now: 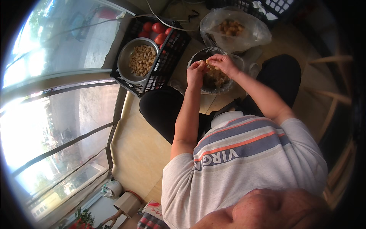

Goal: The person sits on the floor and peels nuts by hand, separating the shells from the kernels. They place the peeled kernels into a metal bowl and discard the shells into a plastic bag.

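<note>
My left hand (196, 73) and my right hand (224, 65) meet over a plastic-lined bucket (216, 92) with pale brown peelings (219, 79) inside. Between the thumb and fingers of my right hand is a small yellowish piece (207, 61), perhaps a nut or seed. The left fingertips pinch a small pale piece right beside it; whether the two are joined is too small to tell. To the left, a round metal bowl (123, 63) holds many pale, nut-like kernels (142, 60). Beyond the bucket stands a clear plastic bag (255, 35) containing brownish round pieces (231, 27).
The bowl rests on a black plastic crate (165, 67) with red tomatoes (159, 27) in it. My bent knees flank the bucket. Glass panes (63, 137) line the left side. A wooden frame (331, 93) stands at right. A planter (128, 203) and a carton (153, 208) sit lower left.
</note>
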The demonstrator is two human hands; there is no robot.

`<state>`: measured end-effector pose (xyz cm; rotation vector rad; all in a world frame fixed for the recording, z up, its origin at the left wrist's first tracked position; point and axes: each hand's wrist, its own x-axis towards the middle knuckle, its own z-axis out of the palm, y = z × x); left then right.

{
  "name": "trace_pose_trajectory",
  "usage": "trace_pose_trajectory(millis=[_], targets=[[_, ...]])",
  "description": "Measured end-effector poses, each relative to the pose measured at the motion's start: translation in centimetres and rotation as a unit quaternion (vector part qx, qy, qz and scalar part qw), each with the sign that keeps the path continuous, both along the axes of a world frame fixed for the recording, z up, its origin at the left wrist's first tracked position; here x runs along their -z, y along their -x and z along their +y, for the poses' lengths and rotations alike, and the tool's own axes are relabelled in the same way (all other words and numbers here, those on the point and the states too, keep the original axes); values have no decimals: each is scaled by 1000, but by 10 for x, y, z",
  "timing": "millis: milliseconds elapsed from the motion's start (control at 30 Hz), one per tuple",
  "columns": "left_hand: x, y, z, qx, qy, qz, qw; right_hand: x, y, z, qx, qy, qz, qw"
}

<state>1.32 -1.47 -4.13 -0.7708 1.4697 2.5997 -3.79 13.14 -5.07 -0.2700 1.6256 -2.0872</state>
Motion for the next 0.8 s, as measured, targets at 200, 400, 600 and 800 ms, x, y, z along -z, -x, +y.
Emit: trace_pose_trajectory(millis=[200, 400, 600, 800], targets=[[17, -6, -4, 183, 605, 67, 772, 0, 6, 4, 88, 24, -119, 989], [3, -6, 5, 175, 620, -27, 764, 7, 5, 4, 105, -70, -83, 988], [12, -1, 0, 105, 287, 14, 952, 21, -1, 1, 5, -81, -28, 996], [3, 1, -28, -6, 292, -11, 956, 15, -4, -4, -22, -115, -83, 990]])
